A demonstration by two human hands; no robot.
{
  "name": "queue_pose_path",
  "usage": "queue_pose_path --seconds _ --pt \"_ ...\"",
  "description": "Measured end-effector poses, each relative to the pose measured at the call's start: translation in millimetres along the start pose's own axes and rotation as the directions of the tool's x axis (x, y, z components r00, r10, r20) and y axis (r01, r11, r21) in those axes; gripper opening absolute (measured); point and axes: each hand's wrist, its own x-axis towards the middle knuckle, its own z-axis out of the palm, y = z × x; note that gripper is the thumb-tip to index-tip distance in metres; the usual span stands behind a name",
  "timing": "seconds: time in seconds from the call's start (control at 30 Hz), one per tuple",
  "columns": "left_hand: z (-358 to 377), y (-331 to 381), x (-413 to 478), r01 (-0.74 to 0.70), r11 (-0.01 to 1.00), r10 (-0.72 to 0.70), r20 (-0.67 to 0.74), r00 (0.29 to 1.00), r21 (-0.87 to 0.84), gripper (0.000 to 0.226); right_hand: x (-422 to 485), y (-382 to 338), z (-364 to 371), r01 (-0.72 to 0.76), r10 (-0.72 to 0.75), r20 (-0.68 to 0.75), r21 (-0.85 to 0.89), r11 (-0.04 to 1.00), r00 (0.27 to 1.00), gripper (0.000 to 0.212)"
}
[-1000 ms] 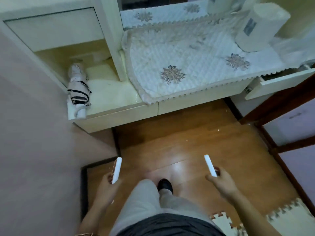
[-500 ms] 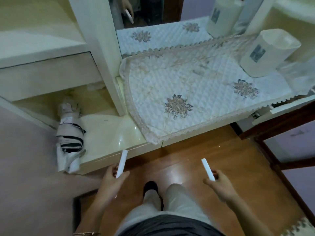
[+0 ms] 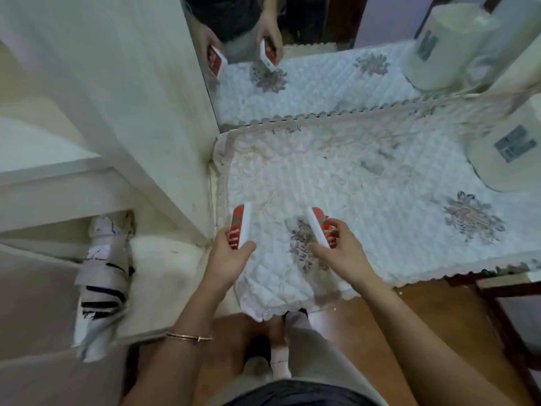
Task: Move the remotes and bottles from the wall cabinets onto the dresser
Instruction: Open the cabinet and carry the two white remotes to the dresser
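1. Dresser (image 3: 190, 291): pale top surface, backed by a mirror (image 3: 322, 83).
2. Quilted white cover (image 3: 366, 200) with scalloped edging and grey floral motifs lies flat on the top; its near corner overhangs.
3. White cylindrical container (image 3: 509, 153), dark label, stands on the cover at right.
4. Striped folded umbrella, apparently, (image 3: 102, 282) lies on the lower left ledge.

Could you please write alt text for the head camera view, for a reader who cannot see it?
Seen from above, a person holds one slim red-and-white remote in each hand, left hand and right hand, over a white quilted cloth covering a dresser. A mirror behind reflects the hands, and a white lidded container stands at right.
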Motion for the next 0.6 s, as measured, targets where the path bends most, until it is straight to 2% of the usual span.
queue_pose_path --seconds 0.1,0.23,0.3,0.47,0.6 --pt "21 18 23 -0.006 0.992 0.016 -0.073 0.997 0.13 0.045 37 -14 0 0.031 -0.029 0.037 -0.062 0.998 0.999 0.051" --pt "35 22 49 0.018 0.956 0.028 -0.153 0.988 0.293 0.078 74 -20 9 0.06 -0.046 0.067 -0.226 0.972 0.997 0.078" --pt "40 23 51 0.022 0.929 0.043 -0.166 0.985 0.368 0.088 81 -22 13 0.074 -0.045 0.095 -0.326 0.942 0.994 0.081" --pt "45 11 48 -0.004 0.89 0.082 -0.152 0.985 0.455 0.085 83 -15 16 0.096 -0.035 0.138 -0.465 0.88 0.99 0.082" --pt "42 9 51 0.0 0.834 0.103 -0.156 0.982 0.551 0.083 87 -15 17 0.069 -0.017 0.118 -0.461 0.885 0.993 0.074"
